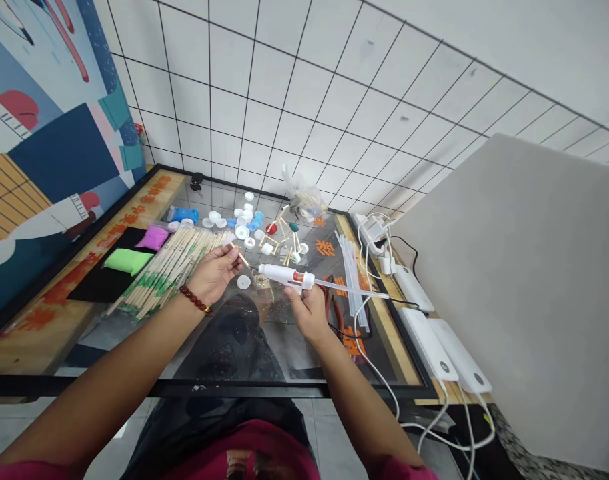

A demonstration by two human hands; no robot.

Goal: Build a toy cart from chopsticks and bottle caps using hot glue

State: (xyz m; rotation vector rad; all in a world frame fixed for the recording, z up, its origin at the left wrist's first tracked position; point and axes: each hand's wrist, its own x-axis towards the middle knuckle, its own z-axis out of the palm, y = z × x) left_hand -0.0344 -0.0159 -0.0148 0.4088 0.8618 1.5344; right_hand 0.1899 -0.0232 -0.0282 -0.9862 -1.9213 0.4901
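Note:
My left hand (217,272) pinches a short wooden stick (241,255) over the glass-topped table. A white hot glue gun (284,275) is gripped in my right hand (308,308), its nozzle pointing left at the stick's lower end. I cannot tell whether nozzle and stick touch. From the back of the gun a long clear glue stick (351,289) runs out to the right. Just below the nozzle lies a white bottle cap (243,282). Beyond the gun stand small assemblies of sticks and caps, one with a red piece (271,229) and one with a dark green piece (294,227).
Bundled wooden sticks (169,267) lie left, beside green clay (127,261) and purple clay (154,237). Several caps (242,232) and a plastic bag (304,200) sit at the back. Right are loose glue sticks (351,277), red-handled pliers (337,310), cables and white power boxes (427,343).

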